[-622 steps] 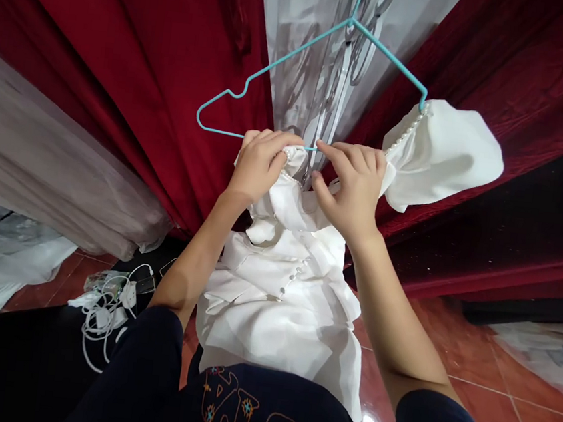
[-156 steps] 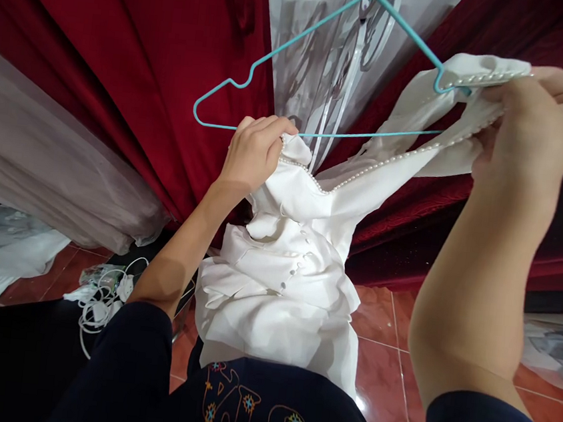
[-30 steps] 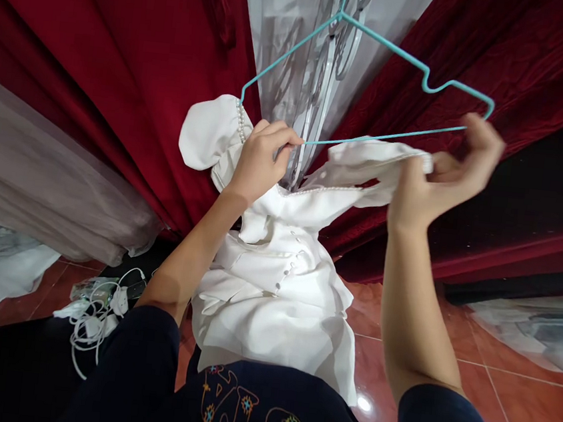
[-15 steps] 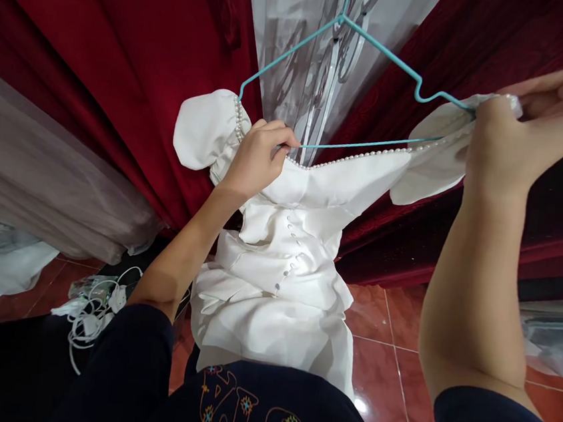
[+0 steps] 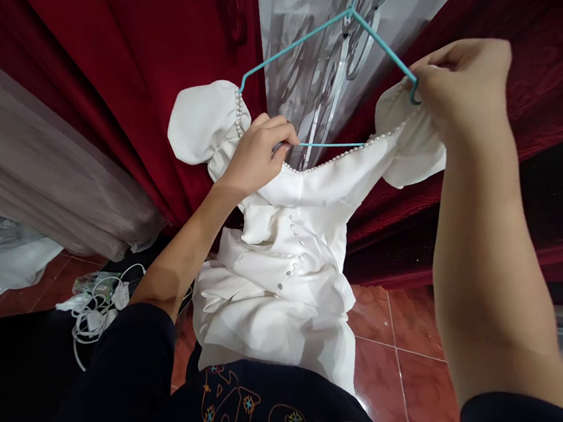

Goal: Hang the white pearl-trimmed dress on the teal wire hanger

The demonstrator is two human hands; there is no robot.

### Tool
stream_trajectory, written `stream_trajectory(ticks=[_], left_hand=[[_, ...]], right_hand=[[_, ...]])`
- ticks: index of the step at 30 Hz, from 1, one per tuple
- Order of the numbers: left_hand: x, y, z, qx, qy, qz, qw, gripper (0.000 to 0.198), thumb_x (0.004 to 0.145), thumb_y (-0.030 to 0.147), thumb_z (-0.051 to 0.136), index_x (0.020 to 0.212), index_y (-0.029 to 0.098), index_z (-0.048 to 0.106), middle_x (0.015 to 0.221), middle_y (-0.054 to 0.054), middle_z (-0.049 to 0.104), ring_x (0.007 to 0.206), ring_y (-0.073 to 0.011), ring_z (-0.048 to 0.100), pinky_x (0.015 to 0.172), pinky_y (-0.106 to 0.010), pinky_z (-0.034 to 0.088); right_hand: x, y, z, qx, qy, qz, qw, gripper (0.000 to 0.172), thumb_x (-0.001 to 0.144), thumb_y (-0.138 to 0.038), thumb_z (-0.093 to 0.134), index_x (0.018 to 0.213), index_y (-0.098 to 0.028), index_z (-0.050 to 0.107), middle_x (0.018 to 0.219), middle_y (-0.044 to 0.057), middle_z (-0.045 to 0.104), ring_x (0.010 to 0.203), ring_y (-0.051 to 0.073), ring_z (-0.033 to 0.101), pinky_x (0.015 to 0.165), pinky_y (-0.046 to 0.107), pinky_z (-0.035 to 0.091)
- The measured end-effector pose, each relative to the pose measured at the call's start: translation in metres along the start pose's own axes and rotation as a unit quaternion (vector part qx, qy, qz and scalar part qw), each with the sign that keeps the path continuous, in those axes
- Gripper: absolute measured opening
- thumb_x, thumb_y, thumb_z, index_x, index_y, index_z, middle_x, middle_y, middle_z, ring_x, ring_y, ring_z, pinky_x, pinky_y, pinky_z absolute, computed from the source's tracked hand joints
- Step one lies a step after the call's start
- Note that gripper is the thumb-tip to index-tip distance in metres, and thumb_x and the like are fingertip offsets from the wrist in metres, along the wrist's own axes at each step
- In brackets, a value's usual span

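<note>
A white dress (image 5: 308,194) with pearl beading along its neckline hangs on a thin light-blue hanger (image 5: 299,45). Its left puff sleeve (image 5: 200,122) sits at the hanger's left end. My left hand (image 5: 260,152) is closed around the hanger's lower bar by the neckline. On the other side, my right hand (image 5: 463,82) is closed on the pearl-edged strap of the right puff sleeve (image 5: 412,158), beside the notch at the hanger's right end. Fingers partly cover the strap there. Buttons run down the bunched bodice below.
Red curtains (image 5: 151,56) hang behind on both sides, with a pale metal scrollwork piece (image 5: 332,89) between them. At lower left, white cables (image 5: 94,319) lie on a black surface (image 5: 4,363). Red tiles (image 5: 399,337) cover the floor.
My right hand has moved left and inward, bringing the right sleeve's strap to the hanger's end. The neckline, stretched wide before, is slacker. My left hand stays on the bar.
</note>
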State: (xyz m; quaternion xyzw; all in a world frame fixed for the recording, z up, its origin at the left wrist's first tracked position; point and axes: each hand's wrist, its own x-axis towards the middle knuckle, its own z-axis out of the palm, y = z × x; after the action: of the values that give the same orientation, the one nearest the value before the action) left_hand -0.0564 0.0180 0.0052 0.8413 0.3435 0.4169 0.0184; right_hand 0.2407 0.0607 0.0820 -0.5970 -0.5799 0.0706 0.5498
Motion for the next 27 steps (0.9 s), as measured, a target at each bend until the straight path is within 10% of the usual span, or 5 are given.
stream_trajectory(ticks=[7,12,17,27], left_hand=[[-0.003,-0.003,-0.004,0.002,0.009,0.002,1.000,0.028,0.095,-0.002,0.057,0.095,0.024,0.069,0.096,-0.005,0.070,0.102,-0.0291,0.065,0.096,-0.049,0.060],[0.000,0.006,0.006,-0.009,0.003,-0.004,1.000,0.024,0.098,0.001,0.058,0.098,0.023,0.069,0.099,-0.004,0.070,0.103,-0.0268,0.066,0.101,-0.048,0.059],[0.001,0.007,0.008,-0.014,-0.012,-0.008,1.000,0.023,0.101,0.003,0.058,0.099,0.023,0.069,0.102,-0.005,0.071,0.106,-0.0271,0.066,0.103,-0.047,0.057],[-0.006,-0.006,0.005,-0.024,0.054,-0.018,0.998,0.016,0.107,0.019,0.059,0.103,0.026,0.073,0.106,-0.006,0.073,0.110,-0.0268,0.069,0.104,-0.046,0.057]], right_hand=[[-0.013,0.014,-0.008,0.210,-0.048,-0.044,0.976,0.042,0.100,-0.013,0.050,0.130,-0.018,0.079,0.116,0.005,0.079,0.095,0.010,0.072,0.088,0.027,0.059],[-0.067,-0.008,-0.003,0.000,0.041,-0.411,0.911,0.049,0.106,-0.049,0.054,0.147,-0.026,0.068,0.140,0.011,0.070,0.137,0.030,0.064,0.123,0.051,0.050],[-0.119,0.003,0.050,-0.107,-0.147,-0.302,0.936,0.045,0.103,-0.050,0.050,0.142,-0.033,0.065,0.126,0.009,0.075,0.122,0.031,0.067,0.115,0.057,0.054],[-0.156,0.005,0.101,-0.089,-0.009,-0.245,0.966,0.041,0.110,-0.042,0.039,0.126,-0.027,0.073,0.106,0.006,0.073,0.105,0.024,0.064,0.119,0.052,0.043]])
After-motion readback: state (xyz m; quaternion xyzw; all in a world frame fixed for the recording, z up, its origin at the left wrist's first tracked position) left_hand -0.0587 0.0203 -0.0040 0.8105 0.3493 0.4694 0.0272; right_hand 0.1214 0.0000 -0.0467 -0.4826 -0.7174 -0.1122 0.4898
